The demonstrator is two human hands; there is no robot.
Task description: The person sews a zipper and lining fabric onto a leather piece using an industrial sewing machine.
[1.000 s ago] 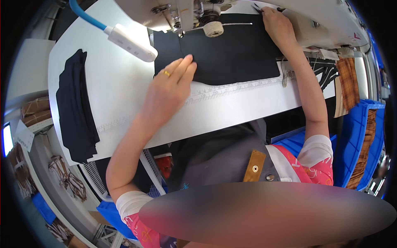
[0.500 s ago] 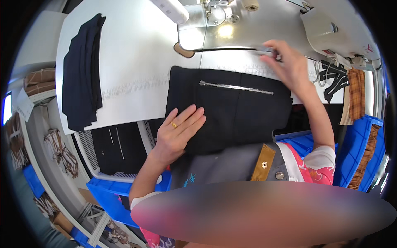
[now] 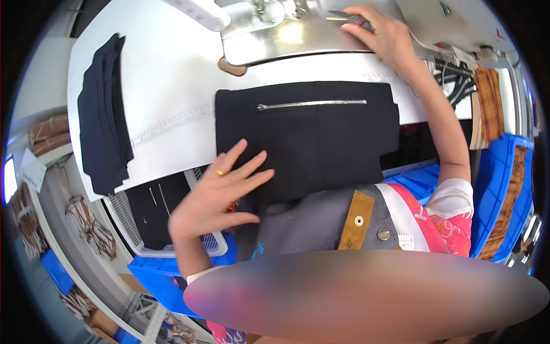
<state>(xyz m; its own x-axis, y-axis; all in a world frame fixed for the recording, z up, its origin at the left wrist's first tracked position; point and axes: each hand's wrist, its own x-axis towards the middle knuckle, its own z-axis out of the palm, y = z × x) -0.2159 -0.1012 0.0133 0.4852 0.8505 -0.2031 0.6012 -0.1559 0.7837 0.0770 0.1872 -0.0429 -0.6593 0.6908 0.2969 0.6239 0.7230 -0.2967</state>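
Head view: black zippered panel [image 3: 321, 137] overhangs the counter [image 3: 166, 155]'s near edge; left hand [image 3: 223, 189] over its left side, grip spread and empty, seemingly to steady it; right hand [image 3: 387, 37], grip closed around snips [image 3: 356, 20], beyond the panel.

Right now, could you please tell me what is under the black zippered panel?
The white table shows around the upper part of the black zippered panel, whose lower part extends past the table's front edge toward the grey apron. Whatever lies directly beneath is covered.
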